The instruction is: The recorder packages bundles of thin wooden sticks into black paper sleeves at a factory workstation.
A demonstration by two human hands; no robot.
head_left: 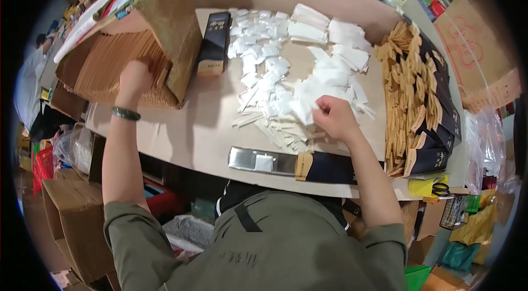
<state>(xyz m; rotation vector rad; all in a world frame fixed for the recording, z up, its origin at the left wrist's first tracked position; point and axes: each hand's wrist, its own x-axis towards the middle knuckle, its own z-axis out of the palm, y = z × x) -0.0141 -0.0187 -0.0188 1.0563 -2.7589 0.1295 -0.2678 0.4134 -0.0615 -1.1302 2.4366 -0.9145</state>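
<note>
Centrally, white sachets, dark upright box

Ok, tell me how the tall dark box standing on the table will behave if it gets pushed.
The tall dark box stands on its narrow end on the table, so a push near the top would probably tip it. It looks like thin card, so likely light and easily slid. The open carton stands close on its left and might stop a fall that way.

Glossy silver tray, seemingly paper sachets
</note>
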